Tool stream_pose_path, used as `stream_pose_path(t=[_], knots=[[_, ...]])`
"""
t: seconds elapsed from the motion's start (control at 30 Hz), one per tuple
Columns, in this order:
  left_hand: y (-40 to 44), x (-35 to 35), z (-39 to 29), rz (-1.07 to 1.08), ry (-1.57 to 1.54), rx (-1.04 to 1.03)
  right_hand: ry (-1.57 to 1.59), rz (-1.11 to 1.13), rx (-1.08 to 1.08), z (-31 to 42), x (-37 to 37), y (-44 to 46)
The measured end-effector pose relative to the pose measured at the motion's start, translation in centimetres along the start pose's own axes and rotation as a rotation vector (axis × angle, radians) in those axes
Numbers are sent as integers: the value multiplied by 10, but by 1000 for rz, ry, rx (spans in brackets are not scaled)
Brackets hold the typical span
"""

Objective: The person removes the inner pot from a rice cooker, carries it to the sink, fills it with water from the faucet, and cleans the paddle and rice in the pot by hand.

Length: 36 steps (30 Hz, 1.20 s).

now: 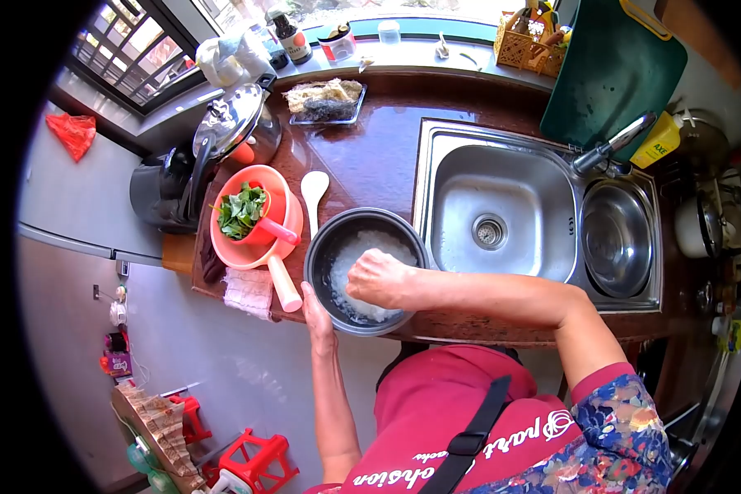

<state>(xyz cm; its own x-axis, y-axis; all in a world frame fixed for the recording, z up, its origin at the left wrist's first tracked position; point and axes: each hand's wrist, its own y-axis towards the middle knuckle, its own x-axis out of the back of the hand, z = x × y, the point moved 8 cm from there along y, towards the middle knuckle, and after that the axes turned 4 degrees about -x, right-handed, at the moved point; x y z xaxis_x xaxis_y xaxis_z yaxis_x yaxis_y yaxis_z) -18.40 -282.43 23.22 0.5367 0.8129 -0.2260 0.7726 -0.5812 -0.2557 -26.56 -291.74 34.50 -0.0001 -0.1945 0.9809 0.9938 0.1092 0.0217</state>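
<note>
A dark grey inner pot of a rice cooker (314,262) stands at the counter's front edge, left of the sink. White rice in cloudy water (372,244) lies in it. My right hand (379,278) is inside the pot, its fingers curled down into the rice with the tips hidden. My left hand (316,317) grips the pot's outer left side near the rim; part of its fingers is out of sight. A white rice paddle (314,193) rests just behind the pot. To the left sits a pink long-handled basin (286,284) with a red strainer (277,228) of green leaves (240,211).
A steel sink (502,206) with a faucet (613,144) lies to the right, a metal bowl (616,239) beside it. A pressure cooker (237,123) and a tray of dried food (325,103) stand behind. A green cutting board (613,74) leans at the back right.
</note>
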Motion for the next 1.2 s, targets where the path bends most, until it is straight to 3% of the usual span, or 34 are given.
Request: stream_pose_path(t=[0.1, 0.27, 0.5, 0.63, 0.83, 0.9, 1.07, 1.2], knots=[[-2, -2, -2, -15, 9, 15, 56, -264, -24, -9, 38, -1], [-2, -7, -5, -4, -2, 23, -72, 37, -12, 16, -22, 19], [-6, -8, -8, -46, 14, 31, 84, -190, -57, -5, 22, 16], [-3, -10, -7, 28, -36, 16, -3, -26, -66, 4, -18, 15], [-3, -5, -4, 2, 9, -1, 65, -156, 14, 2, 33, 5], [-1, -7, -6, 56, 8, -6, -29, -37, 34, 20, -5, 7], [1, -4, 1, 12, -74, 3, 31, -174, 8, -1, 18, -3], [0, -5, -3, 26, -26, 12, -58, 70, 75, 22, -2, 0]])
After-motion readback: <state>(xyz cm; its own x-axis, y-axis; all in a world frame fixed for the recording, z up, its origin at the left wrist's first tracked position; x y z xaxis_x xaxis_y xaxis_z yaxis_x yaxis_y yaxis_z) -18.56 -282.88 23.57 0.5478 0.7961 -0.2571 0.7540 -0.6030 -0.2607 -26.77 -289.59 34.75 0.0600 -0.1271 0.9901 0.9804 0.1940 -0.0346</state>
